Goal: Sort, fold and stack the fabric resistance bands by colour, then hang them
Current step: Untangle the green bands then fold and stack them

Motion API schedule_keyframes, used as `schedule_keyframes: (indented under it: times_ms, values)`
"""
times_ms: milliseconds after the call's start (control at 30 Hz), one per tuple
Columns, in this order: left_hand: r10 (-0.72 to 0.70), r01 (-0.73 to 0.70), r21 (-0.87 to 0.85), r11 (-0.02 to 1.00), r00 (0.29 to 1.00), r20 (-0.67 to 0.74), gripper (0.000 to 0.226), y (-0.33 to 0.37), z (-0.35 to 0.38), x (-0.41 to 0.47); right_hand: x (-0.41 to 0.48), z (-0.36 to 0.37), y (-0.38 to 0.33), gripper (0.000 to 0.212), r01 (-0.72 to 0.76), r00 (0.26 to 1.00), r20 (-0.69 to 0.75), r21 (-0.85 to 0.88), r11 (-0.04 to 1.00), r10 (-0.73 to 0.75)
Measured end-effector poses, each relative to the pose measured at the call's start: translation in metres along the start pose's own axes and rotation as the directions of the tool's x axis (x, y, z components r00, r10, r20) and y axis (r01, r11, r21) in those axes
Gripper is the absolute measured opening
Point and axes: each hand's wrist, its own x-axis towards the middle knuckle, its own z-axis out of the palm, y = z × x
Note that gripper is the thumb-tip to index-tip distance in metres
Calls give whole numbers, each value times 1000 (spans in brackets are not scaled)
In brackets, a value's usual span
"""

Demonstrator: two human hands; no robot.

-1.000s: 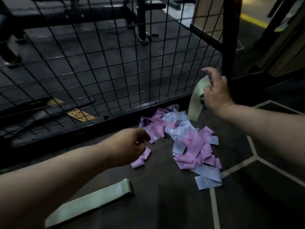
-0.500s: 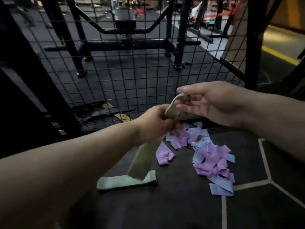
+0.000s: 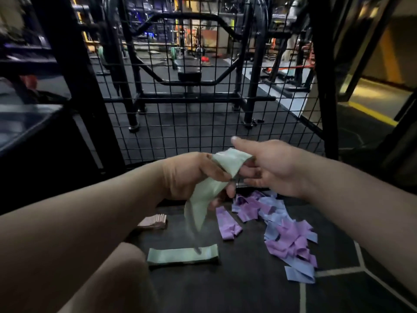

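Left hand [image 3: 187,175] grips a pale green band [image 3: 203,199] dangling over a folded green band [image 3: 182,255] on the floor [image 3: 225,290], right hand [image 3: 275,168] close beside, loose fingers touching its top end

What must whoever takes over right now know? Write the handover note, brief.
Left hand grips the held green band near its top; right hand touches the top end, fingers fairly straight.
On the floor: one folded green band, a pink folded stack, a mixed purple and blue pile.
Done: a pink stack, green begun. Left: fold this band, sort the pile, hang all.
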Motion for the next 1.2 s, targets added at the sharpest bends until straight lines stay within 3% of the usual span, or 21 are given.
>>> schedule_keyframes:
  times_ms: [100, 200, 367, 567, 733, 867, 1033, 1200]
  values:
    - [-10, 9, 47, 999, 1000, 3, 39, 2, 18, -12, -17, 4, -6, 41, -14, 997, 83, 61, 998, 8]
    - [-31, 35, 83, 996, 998, -49, 38, 1, 28, -27, -29, 7, -9, 26, 106, 994, -45, 100, 989, -102]
    - [-53, 55, 14, 998, 995, -79, 26, 3, 39, -55, -37, 16, -13, 7, 356, 914, -173, -89, 930, -367]
    - [-40, 45, 18, 999, 976, -215, 21, -1, 46, -85, -48, 11, -35, 10, 400, 865, -279, -120, 909, -417]
    - [-81, 96, 50, 994, 966, -246, 20, -11, 47, -124, -54, -11, -35, 11, 360, 824, -467, -4, 933, -320]
    - [-34, 91, 119, 989, 908, -418, 22, -13, 49, -154, -62, -26, -20, 3, 321, 811, -549, 131, 938, -201]
    - [67, 10, 126, 992, 801, -595, 35, -11, 48, -174, -72, -21, 7, 8, 236, 842, -522, 126, 964, -138]
    - [139, -73, 129, 989, 758, -638, 32, -15, 37, -175, -71, -19, 21, 11, 112, 857, -508, 24, 993, -84]
